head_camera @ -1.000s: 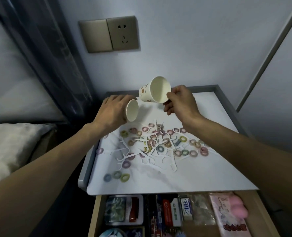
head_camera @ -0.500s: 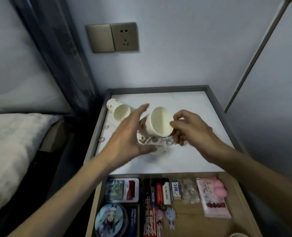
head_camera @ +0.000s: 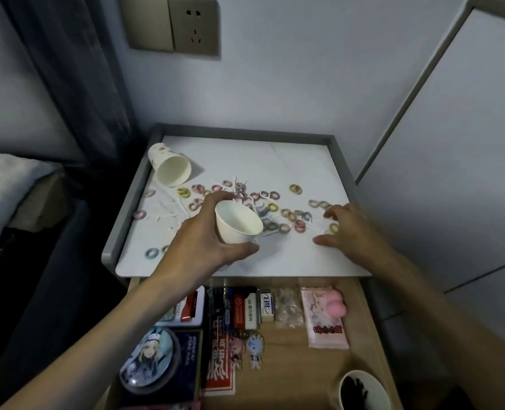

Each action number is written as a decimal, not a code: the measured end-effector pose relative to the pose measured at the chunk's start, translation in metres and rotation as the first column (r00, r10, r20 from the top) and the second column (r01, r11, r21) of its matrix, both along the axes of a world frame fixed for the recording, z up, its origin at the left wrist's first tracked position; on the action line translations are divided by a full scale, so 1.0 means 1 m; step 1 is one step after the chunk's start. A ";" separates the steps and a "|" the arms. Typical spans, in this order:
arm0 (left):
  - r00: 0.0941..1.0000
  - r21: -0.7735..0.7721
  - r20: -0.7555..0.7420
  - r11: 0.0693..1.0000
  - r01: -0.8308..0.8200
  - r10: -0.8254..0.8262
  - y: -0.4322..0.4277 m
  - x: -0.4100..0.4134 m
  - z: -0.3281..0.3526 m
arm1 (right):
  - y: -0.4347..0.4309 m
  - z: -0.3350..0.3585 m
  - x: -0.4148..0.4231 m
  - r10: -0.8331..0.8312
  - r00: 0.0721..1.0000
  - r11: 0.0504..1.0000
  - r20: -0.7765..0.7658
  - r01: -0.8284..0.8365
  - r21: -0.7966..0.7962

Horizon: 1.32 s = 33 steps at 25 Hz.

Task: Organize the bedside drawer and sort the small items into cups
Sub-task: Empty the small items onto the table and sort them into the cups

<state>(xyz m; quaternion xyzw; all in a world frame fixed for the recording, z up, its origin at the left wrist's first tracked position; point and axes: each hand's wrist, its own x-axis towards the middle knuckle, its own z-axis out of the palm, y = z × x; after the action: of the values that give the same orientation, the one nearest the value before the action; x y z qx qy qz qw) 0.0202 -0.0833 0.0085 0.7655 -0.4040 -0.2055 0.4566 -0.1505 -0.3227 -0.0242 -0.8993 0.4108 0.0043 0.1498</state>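
My left hand (head_camera: 207, 235) grips a white paper cup (head_camera: 237, 224), tilted with its mouth toward me, just above the white nightstand top (head_camera: 289, 255). A second patterned paper cup (head_camera: 170, 168) lies on its side at the back left corner. Several small coloured hair rings (head_camera: 275, 208) and white floss picks (head_camera: 168, 214) are scattered across the middle of the top. My right hand (head_camera: 349, 229) hovers low over the rings at the right with fingers spread and nothing in it. Below, the open drawer (head_camera: 363, 335) shows its contents.
The drawer holds a round anime badge (head_camera: 149, 361), red packets (head_camera: 220, 359), an eraser (head_camera: 266, 303), two keychain figures (head_camera: 245, 350), a pink packet (head_camera: 325, 318) and a cup with dark items (head_camera: 363, 392). The top has a raised grey rim (head_camera: 127, 214). A bed (head_camera: 11, 187) stands left.
The cup passed from my right hand to my left hand. My right hand let go and moved right over the rings. The view tilted down, showing more of the drawer.
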 end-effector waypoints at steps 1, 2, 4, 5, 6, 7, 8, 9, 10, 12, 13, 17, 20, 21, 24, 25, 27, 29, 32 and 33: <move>1.000 -0.006 -0.004 1.000 0.008 -0.008 -0.003 0.001 0.000 | -0.001 -0.003 0.003 0.014 1.000 1.000 0.009 -0.014 -0.006; 1.000 -0.003 -0.004 1.000 0.016 -0.016 -0.006 0.001 0.000 | -0.002 -0.006 0.006 0.022 0.999 0.999 0.042 -0.021 -0.024; 0.999 0.013 0.006 0.999 0.032 -0.032 -0.010 0.003 -0.004 | -0.002 -0.006 0.013 0.024 0.995 0.997 0.093 -0.017 -0.071; 0.999 0.021 0.012 0.999 0.037 -0.038 -0.011 0.003 -0.006 | -0.002 -0.006 0.016 0.033 0.995 0.995 0.089 -0.024 -0.102; 0.999 0.031 0.019 0.999 0.042 -0.042 -0.011 0.003 -0.008 | -0.001 -0.005 0.021 0.057 0.996 0.990 0.065 -0.048 -0.136; 0.998 0.042 0.028 0.998 0.046 -0.047 -0.012 0.002 -0.009 | -0.001 -0.004 0.025 0.086 0.996 0.983 0.024 -0.081 -0.167; 0.998 0.051 0.036 0.998 0.048 -0.050 -0.014 0.001 -0.011 | -0.003 -0.004 0.029 0.112 0.993 0.976 -0.027 -0.115 -0.187; 0.998 0.059 0.042 0.997 0.049 -0.051 -0.015 0.001 -0.011 | -0.005 -0.004 0.033 0.134 0.989 0.971 -0.069 -0.145 -0.192; 0.997 0.062 0.047 0.997 0.051 -0.054 -0.015 0.000 -0.012 | -0.007 -0.005 0.036 0.150 0.984 0.967 -0.099 -0.167 -0.190; 0.996 0.061 0.060 0.996 0.057 -0.061 -0.017 -0.001 -0.015 | -0.010 -0.008 0.037 0.184 0.972 0.946 -0.146 -0.216 -0.242; 0.996 0.064 0.068 0.996 0.060 -0.064 -0.017 -0.002 -0.016 | -0.009 -0.011 0.036 0.208 0.962 0.919 -0.176 -0.254 -0.303; 0.991 0.096 0.105 0.992 0.078 -0.088 -0.014 -0.005 -0.021 | -0.002 -0.021 0.035 0.239 0.948 0.833 -0.212 -0.312 -0.456; 0.991 0.092 0.098 0.992 0.086 -0.095 -0.016 -0.007 -0.023 | -0.004 -0.025 0.040 0.246 0.948 0.828 -0.200 -0.313 -0.465; 0.990 0.089 0.101 0.992 0.089 -0.098 -0.016 -0.008 -0.023 | -0.004 -0.025 0.040 0.248 0.950 0.832 -0.188 -0.308 -0.462; 0.987 0.089 0.125 0.992 0.088 -0.098 -0.015 -0.008 -0.023 | -0.004 -0.022 0.044 0.267 0.950 0.836 -0.164 -0.313 -0.451; 0.986 0.094 0.131 0.992 0.089 -0.101 -0.015 -0.008 -0.023 | -0.004 -0.020 0.046 0.283 0.944 0.834 -0.168 -0.329 -0.444; 0.985 0.107 0.137 0.990 0.095 -0.109 -0.015 -0.008 -0.023 | -0.003 -0.021 0.048 0.305 0.935 0.833 -0.183 -0.355 -0.425; 0.984 0.113 0.136 0.989 0.097 -0.112 -0.015 -0.006 -0.023 | -0.005 -0.023 0.050 0.308 0.929 0.832 -0.203 -0.367 -0.415; 0.986 0.112 0.128 0.989 0.095 -0.110 -0.015 -0.004 -0.022 | -0.008 -0.013 0.053 0.228 0.973 0.928 0.038 -0.205 -0.311; 0.986 0.109 0.125 0.990 0.094 -0.108 -0.015 -0.003 -0.023 | -0.006 -0.003 0.055 0.134 0.973 0.979 0.190 -0.101 -0.177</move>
<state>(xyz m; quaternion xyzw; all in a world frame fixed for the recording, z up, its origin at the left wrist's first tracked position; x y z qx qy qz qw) 0.0170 -0.0984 -0.0142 0.7783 -0.4603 -0.1983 0.3783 -0.0960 -0.3290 -0.0277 -0.9273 0.3384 -0.1122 0.1144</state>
